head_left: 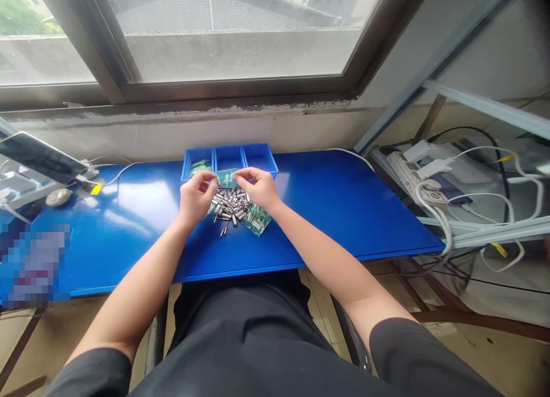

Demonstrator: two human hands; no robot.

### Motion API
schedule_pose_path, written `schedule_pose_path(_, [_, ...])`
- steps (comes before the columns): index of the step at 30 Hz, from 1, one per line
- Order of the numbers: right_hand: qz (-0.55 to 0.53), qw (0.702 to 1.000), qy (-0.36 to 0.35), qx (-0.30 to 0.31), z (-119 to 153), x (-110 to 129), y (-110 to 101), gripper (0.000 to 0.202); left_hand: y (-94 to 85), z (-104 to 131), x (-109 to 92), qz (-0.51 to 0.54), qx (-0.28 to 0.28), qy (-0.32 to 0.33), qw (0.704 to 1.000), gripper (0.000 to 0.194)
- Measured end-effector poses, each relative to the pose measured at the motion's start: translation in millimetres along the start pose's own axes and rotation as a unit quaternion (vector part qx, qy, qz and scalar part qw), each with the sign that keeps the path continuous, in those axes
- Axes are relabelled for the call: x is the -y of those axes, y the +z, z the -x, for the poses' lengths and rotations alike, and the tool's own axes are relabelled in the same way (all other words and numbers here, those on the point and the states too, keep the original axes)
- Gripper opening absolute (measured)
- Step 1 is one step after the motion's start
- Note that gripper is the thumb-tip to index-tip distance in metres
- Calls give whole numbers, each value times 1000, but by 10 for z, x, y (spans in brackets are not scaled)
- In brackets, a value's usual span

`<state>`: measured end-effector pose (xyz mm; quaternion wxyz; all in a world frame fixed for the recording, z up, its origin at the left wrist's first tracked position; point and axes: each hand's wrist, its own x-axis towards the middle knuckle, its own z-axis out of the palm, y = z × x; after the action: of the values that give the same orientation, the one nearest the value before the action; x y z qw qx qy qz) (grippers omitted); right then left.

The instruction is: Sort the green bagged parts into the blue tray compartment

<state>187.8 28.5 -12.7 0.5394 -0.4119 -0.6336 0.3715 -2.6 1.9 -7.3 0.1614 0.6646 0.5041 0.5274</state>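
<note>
Between my two hands a green circuit board [225,178] is held up over the table, small metal parts showing on its face. My left hand [198,196] pinches the board's left edge, fingers closed. At the opposite edge, my right hand [260,187] has its thumb and fingertips closed on the same board. Below lies a pile of small cylindrical capacitor-like metal parts [233,207] with thin leads. Another green board [257,219] with metal parts on it rests at the pile's right side, under my right wrist.
A blue three-compartment tray [275,166] stands against the wall, green boards [201,166] in its left compartment. On the blue table [344,213], a phone [43,159] is propped at the left. A power strip [419,176] with white cables sits on the right rack.
</note>
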Motion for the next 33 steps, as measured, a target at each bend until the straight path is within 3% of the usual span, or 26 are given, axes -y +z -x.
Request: schedule_pose_path(33, [44, 999, 15, 12, 9, 74, -6, 19, 5, -3, 60, -9, 4, -8, 1000, 12])
